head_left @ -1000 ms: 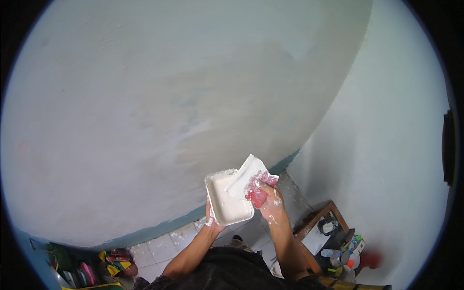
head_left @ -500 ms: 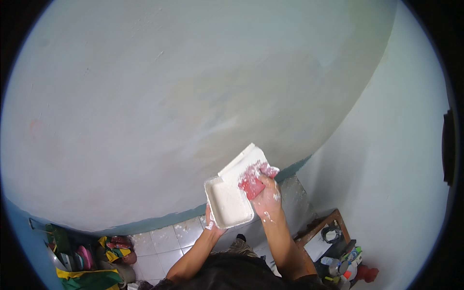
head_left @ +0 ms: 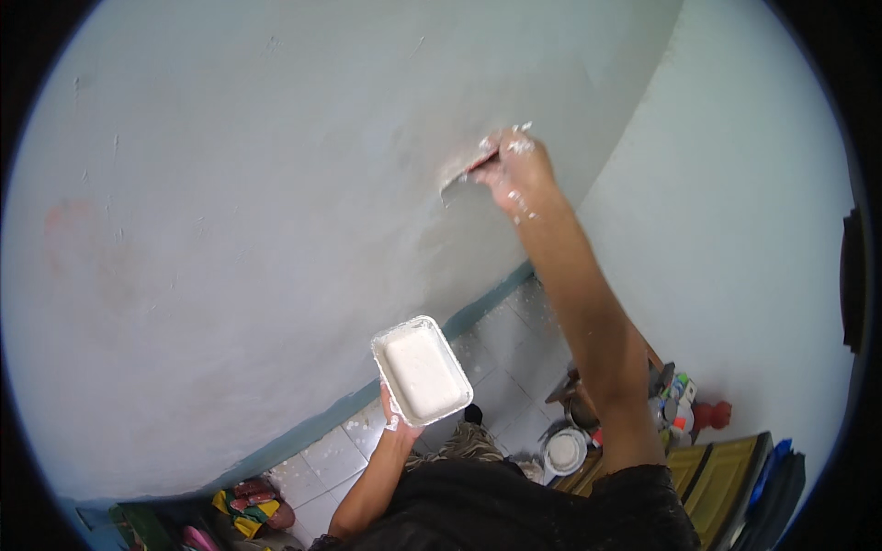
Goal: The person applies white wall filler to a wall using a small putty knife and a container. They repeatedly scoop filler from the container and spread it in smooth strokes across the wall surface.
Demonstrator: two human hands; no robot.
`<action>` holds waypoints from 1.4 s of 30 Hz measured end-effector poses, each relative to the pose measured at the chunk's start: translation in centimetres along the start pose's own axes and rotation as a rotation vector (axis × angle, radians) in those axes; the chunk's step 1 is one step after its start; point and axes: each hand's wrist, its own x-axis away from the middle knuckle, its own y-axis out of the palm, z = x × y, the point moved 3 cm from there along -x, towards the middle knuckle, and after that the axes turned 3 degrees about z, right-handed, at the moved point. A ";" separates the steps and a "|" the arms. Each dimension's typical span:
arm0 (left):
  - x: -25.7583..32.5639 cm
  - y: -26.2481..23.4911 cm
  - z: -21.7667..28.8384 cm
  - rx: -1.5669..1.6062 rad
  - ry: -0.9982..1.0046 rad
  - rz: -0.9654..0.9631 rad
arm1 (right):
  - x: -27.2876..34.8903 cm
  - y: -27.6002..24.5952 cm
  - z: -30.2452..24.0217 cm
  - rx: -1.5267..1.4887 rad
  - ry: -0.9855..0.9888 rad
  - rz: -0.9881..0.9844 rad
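My left hand [head_left: 398, 415] is closed round the near left edge of a rectangular white tray [head_left: 378, 354], its fingers partly hidden beneath it. Smooth white filler paste [head_left: 425, 369] lies inside the tray. My right hand [head_left: 516, 170], spotted with white paste, reaches up to the grey wall [head_left: 303, 230]. It grips a wide putty knife [head_left: 469, 173] with a red, paste-smeared handle. The blade is seen nearly edge-on against the wall, over a darker, damp-looking patch.
A pale side wall [head_left: 717, 239] meets the grey wall at the right corner. White-spotted floor tiles [head_left: 331, 459] lie below. At lower right are a round container of white stuff [head_left: 565, 450], several bottles and a wooden cabinet [head_left: 712, 487]. Bags [head_left: 253, 505] sit at lower left.
My right hand has lifted the putty knife from above the tray up to the wall, away from me. The tray stays in my left hand, and the view has shifted to the right.
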 end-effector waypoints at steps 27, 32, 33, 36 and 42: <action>7.9 -16.8 21.1 0.031 0.093 0.139 | 19.4 10.5 39.6 0.576 -0.612 -0.278; 6.8 -17.7 22.8 -0.040 0.077 0.086 | 9.7 1.8 39.3 0.776 -0.627 0.307; 6.7 -17.9 22.9 -0.035 0.068 0.081 | 6.7 0.7 38.6 0.681 -0.836 0.365; 6.0 -18.4 22.4 -0.016 0.077 0.071 | 1.1 -0.3 33.9 0.578 -0.418 0.252; 5.4 -20.0 21.9 0.032 0.077 0.031 | 3.1 6.3 38.6 0.866 -0.640 0.121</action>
